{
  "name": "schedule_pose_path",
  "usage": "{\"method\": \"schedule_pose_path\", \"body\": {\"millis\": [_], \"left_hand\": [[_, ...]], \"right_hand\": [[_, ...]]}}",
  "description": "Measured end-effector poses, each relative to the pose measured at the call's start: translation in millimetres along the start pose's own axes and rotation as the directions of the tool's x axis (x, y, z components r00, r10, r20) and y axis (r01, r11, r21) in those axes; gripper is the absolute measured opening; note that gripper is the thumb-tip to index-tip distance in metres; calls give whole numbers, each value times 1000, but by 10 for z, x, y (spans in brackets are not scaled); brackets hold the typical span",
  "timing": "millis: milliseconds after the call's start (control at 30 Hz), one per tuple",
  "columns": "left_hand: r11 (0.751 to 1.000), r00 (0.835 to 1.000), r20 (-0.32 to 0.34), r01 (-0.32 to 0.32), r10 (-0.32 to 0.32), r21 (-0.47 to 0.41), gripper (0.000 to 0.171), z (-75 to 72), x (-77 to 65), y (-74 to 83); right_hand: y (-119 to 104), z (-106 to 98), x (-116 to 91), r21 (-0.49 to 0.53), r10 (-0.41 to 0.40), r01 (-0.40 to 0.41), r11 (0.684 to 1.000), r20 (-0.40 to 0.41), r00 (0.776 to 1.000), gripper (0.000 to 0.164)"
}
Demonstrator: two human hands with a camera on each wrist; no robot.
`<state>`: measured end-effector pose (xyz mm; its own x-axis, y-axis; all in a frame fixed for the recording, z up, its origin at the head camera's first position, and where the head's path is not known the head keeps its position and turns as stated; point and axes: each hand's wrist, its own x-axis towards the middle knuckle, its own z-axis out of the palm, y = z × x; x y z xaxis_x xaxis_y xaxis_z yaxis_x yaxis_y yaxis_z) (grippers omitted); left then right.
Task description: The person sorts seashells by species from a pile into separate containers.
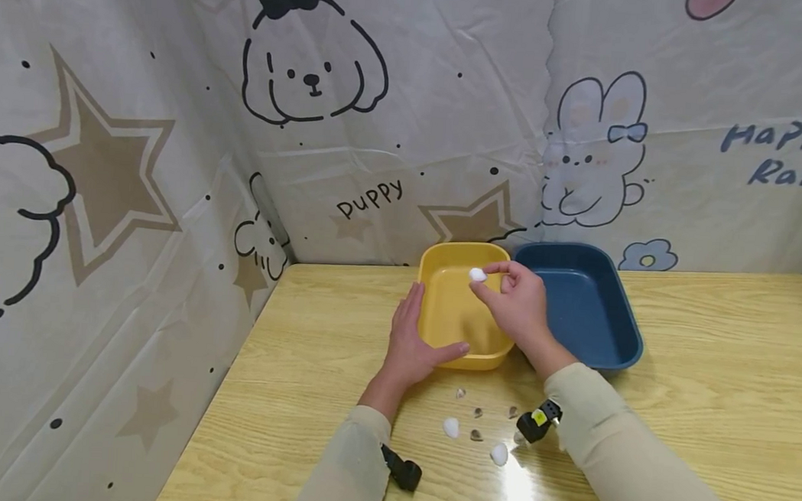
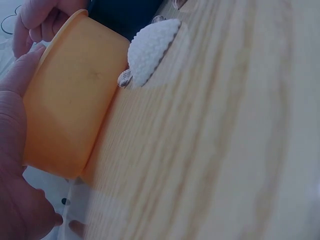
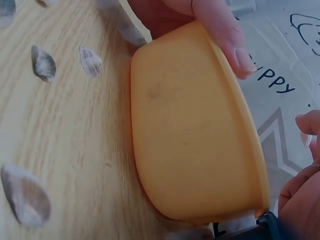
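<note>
The blue tray (image 1: 586, 315) stands just right of the right hand (image 1: 520, 300); the yellow tray (image 1: 459, 319) lies below it, braced by the straight-fingered left hand (image 1: 416, 345). Above it, the right hand pinches a white shell (image 1: 477, 275), seemingly by its edge; slackening could drop it.

Even light fills the head view, white glare streaks the table (image 1: 717, 377), and both wrist views look dimmer.

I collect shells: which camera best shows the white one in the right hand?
The head view: nearly all of the white shell shows, pinched in the right hand. The right wrist view catches only a sliver near the frame's right edge; the left wrist view does not show it.
</note>
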<state>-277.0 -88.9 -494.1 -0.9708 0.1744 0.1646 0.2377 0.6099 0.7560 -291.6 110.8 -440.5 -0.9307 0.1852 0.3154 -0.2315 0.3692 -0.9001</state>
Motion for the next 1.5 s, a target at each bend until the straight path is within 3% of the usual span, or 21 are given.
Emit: {"method": "schedule_pose_path", "body": {"millis": [667, 1067, 1500], "left_hand": [[1000, 1000, -1, -14, 14, 5, 124, -11, 4, 32], [1000, 1000, -4, -17, 17, 0, 125, -11, 9, 39], [1000, 1000, -4, -9, 9, -5, 125, -5, 3, 11]], "right_hand": [[54, 42, 57, 0, 82, -82, 997, 56, 995, 34], [34, -22, 79, 146, 94, -92, 985, -2, 996, 35], [-81, -181, 2, 159, 93, -93, 983, 5, 996, 36]]}}
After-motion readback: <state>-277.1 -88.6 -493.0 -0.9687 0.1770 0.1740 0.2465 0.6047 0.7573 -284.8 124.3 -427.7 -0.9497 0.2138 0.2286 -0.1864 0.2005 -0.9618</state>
